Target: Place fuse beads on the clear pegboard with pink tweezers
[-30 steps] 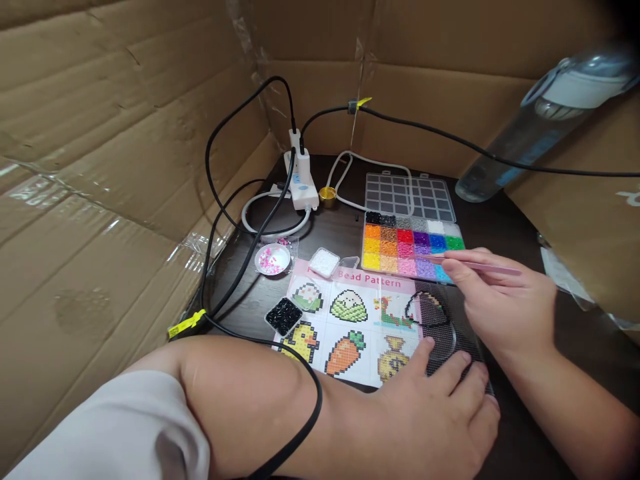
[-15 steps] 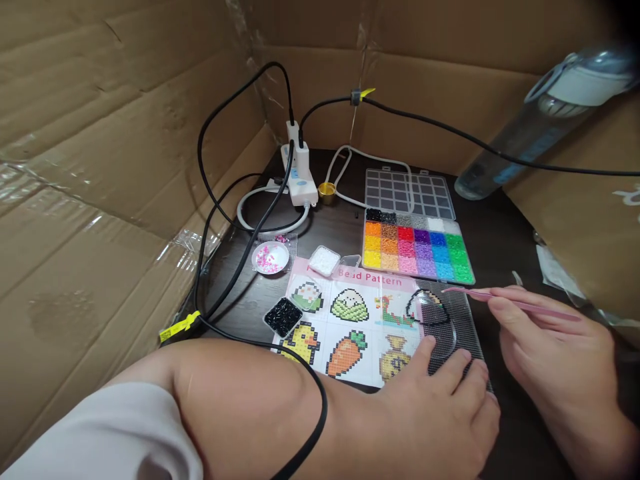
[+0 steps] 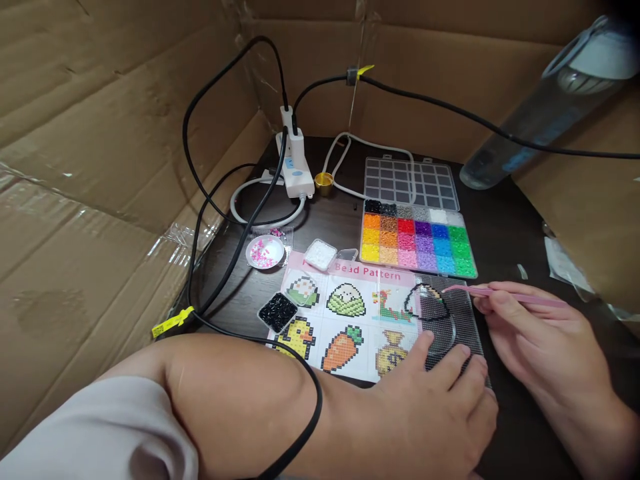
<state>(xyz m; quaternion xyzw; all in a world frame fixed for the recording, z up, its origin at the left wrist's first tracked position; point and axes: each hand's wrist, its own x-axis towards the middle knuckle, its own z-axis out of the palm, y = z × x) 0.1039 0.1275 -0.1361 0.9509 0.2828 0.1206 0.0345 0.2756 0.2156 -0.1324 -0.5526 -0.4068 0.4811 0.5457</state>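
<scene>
My left hand [image 3: 445,400] lies with its fingers spread on the lower part of a clear pegboard [image 3: 463,313], holding nothing. Pink tweezers [image 3: 530,297] are pinched in my right hand [image 3: 545,340], their curved tip over the pegboard's upper part. Near that tip sits a rounded outline of black beads [image 3: 427,318], with a few pale beads at its upper right. Under the board's left side lies a printed bead pattern sheet [image 3: 370,310] with a carrot, a money bag and other pictures. Whether the tip holds a bead is too small to tell.
A sorted bead box [image 3: 419,240] stands behind the sheet. Black beads [image 3: 277,312], white beads [image 3: 320,255] and a dish of pink beads [image 3: 265,252] are at left. A black cable [image 3: 320,400] crosses my left forearm. A power strip [image 3: 297,175] and bottle [image 3: 530,120] stand farther back.
The whole view has shifted slightly. My right hand and the tweezers have turned a little, with the tip still near the bead outline. My left hand stays on the board.
</scene>
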